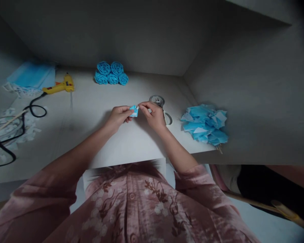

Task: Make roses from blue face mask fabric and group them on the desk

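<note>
My left hand [119, 116] pinches a small folded blue-and-white piece [134, 111], paper or fabric, between thumb and fingers above the table. My right hand [153, 114] is closed at the piece's upper right corner, with thumb and index finger together on a small white bit [137, 107]. Whether that bit belongs to the blue piece or is separate, I cannot tell. Just beyond and beside my right hand lie scissors with a pale handle [169, 118], partly hidden by the hand. A dark-rimmed round item [157, 98] lies at their far end.
Several rolled blue rosettes [111, 73] are stacked at the back. On the left are blue face masks [32, 75], a yellow glue gun [62, 86] with a black cord [36, 106], and white scraps [30, 130]. Blue cut pieces on sticks [205, 124] lie by the right wall.
</note>
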Demonstrator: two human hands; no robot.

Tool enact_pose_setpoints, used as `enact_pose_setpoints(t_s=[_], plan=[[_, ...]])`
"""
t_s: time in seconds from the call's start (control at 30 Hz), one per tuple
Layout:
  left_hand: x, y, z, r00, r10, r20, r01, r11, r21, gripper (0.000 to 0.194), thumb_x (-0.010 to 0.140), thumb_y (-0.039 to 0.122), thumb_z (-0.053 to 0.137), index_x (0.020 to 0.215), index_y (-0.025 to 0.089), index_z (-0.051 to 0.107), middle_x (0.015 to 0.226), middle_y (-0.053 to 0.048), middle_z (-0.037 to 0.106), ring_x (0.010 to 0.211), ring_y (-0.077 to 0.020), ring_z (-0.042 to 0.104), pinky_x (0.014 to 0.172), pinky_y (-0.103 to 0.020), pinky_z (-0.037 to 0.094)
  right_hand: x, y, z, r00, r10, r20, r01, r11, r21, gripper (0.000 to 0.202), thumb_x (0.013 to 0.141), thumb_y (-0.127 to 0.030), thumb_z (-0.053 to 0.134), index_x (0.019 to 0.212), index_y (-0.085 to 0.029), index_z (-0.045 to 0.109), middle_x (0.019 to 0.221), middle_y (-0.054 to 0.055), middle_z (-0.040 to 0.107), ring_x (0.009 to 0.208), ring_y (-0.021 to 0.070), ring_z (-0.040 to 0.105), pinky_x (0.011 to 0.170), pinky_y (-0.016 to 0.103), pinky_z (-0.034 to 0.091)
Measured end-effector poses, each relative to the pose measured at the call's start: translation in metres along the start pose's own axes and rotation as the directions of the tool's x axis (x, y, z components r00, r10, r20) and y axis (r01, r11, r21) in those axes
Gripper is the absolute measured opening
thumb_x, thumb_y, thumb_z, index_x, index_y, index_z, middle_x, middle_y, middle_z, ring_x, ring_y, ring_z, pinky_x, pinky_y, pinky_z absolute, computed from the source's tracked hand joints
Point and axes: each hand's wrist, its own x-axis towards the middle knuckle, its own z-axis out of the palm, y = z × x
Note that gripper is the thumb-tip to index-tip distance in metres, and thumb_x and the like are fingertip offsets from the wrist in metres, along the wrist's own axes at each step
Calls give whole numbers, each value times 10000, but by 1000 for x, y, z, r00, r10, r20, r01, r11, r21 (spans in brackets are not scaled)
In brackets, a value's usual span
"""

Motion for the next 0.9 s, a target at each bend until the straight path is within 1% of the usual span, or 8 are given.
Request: enact_pose_setpoints(t_s=[0.07, 0.13, 0.23, 0.33, 0.53, 0.67, 0.77, 0.9], plan=[[-1, 1, 1, 1000, -6, -6, 6, 1000, -11, 145, 789, 261, 704, 682, 165, 687, 553, -3, 602, 503, -95, 485, 519, -243, 351, 0, 1, 0, 995, -100, -1, 99, 986, -134, 282, 1067, -378, 557, 962, -226, 770, 989, 79, 791, 947, 222, 689, 935, 377, 501], [-2, 2, 2, 1000, -11, -10, 11, 1000, -10, 142, 791, 250, 700, 679, 164, 689, 549, -3, 599, 502, -95, 487, 517, -243, 350, -1, 2, 0, 986, -165, -2, 159, 955, -250, 288, 1082, -349, 536, 966, -223, 769, 955, 78, 779, 921, 225, 671, 920, 381, 482], [-2, 3, 3, 1000, -14, -4, 14, 1000, 1, 164, 784, 262, 716, 656, 166, 676, 538, 0, 592, 490, -92, 476, 507, -243, 341, -1, 3, 2, 972, -234, -6, 213, 895, -392, 318, 1100, -347, 517, 962, -213, 769, 905, 76, 761, 895, 225, 645, 890, 379, 445], [-2, 3, 3, 1000, -17, 1, 17, 1000, 1, 172, 784, 253, 709, 641, 166, 670, 529, -1, 592, 481, -92, 471, 505, -244, 343, -2, 3, 4, 958, -285, -12, 244, 841, -484, 350, 1117, -330, 490, 957, -207, 776, 884, 76, 749, 894, 224, 628, 864, 377, 414], [-3, 3, 5, 999, -42, 9, 42, 999, -15, 204, 822, 217, 688, 629, 153, 689, 528, -12, 603, 476, -89, 478, 507, -243, 340, -3, 2, 3, 951, -310, 20, 269, 788, -554, 316, 1116, -310, 507, 1001, -212, 785, 894, 85, 719, 933, 239, 610, 863, 393, 398], [-2, 1, 3, 999, -41, 31, 42, 998, -36, 196, 822, 245, 724, 651, 152, 703, 540, -11, 610, 485, -89, 485, 509, -243, 342, -3, 2, 3, 951, -304, 59, 284, 781, -556, 315, 1117, -315, 503, 1017, -212, 784, 897, 88, 711, 945, 250, 598, 871, 408, 388], [-2, 1, 2, 999, -25, 48, 27, 998, -57, 193, 812, 277, 759, 673, 158, 698, 569, -11, 625, 506, -92, 495, 515, -244, 357, -3, 2, 3, 948, -310, 65, 293, 781, -551, 327, 1121, -333, 495, 1005, -218, 778, 891, 85, 710, 934, 249, 590, 875, 410, 385], [-2, 2, 3, 997, -37, 65, 43, 993, -106, 196, 816, 288, 777, 709, 153, 684, 638, -18, 654, 529, -88, 519, 511, -238, 369, -3, 1, 2, 941, -330, 72, 313, 772, -553, 348, 1128, -340, 479, 987, -222, 775, 877, 77, 710, 910, 240, 581, 870, 404, 374]])
